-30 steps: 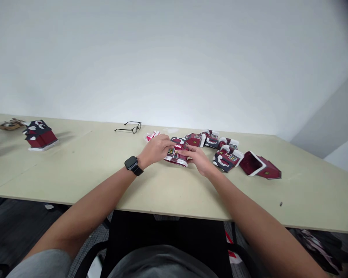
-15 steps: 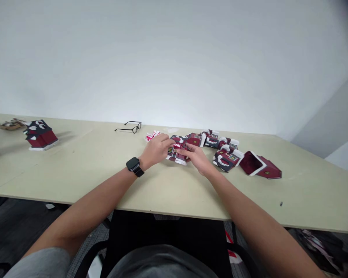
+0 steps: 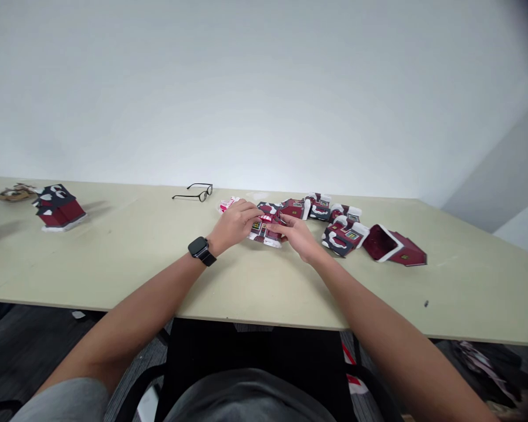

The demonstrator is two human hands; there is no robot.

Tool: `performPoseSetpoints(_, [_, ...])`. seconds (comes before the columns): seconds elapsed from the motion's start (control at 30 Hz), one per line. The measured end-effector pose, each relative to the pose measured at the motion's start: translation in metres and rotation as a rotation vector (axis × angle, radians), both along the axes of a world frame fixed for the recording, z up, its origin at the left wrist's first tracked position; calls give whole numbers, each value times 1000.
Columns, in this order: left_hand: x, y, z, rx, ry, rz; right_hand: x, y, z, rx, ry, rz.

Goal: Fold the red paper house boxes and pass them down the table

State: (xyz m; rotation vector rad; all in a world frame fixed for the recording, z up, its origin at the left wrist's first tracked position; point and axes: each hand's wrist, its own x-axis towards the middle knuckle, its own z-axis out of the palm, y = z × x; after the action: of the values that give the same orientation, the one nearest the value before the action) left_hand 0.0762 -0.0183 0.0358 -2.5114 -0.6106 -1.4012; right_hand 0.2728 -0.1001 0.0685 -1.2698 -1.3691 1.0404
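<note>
A small dark red model house [image 3: 273, 233] with a dark, white-patched roof stands between my hands at the middle of the table. My left hand [image 3: 236, 224] has its fingertips closed at the house's left front, by a red-and-white striped awning [image 3: 266, 217]. On the other side, my right hand [image 3: 298, 234] grips the house's right wall between thumb and fingers. Behind my left hand lies a crumpled red-and-white piece [image 3: 227, 204], partly hidden. More red model houses [image 3: 344, 235] lie on their sides just right of my right hand.
A hollow red house [image 3: 396, 246] lies at the right with its opening facing left. Black eyeglasses [image 3: 198, 193] rest near the wall. Another model house [image 3: 59, 210] stands upright at the left, beside a brown tangled bundle [image 3: 14, 192]. A tiny dark bit [image 3: 426, 303] lies near the front right.
Both hands keep nearly the same hold on the house. The whole view has shifted slightly; the things on the table have not visibly moved.
</note>
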Motion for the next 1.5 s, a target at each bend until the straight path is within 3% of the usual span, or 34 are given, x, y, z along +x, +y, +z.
performPoseSetpoints(0.27, [1, -2, 2, 64, 19, 49, 2, 2, -2, 14, -23, -10])
performPoseSetpoints(0.5, [3, -1, -2, -109, -81, 9, 2, 2, -1, -34, 1, 6])
performPoseSetpoints(0.87, [7, -1, -5, -199, -157, -11, 7, 6, -7, 3, -26, 42])
performPoseSetpoints(1.1, [6, 3, -3, -439, -255, -89, 7, 9, -12, -12, 34, 58])
performPoseSetpoints(1.27, [6, 3, -4, -893, -232, -424, 11, 9, -10, 34, 4, 127])
performPoseSetpoints(1.33, [6, 1, -4, -1043, -214, -501, 11, 9, -11, 39, -63, 150])
performPoseSetpoints(1.5, [6, 3, -8, -1219, -220, -501, 9, 9, -16, 44, -111, 162])
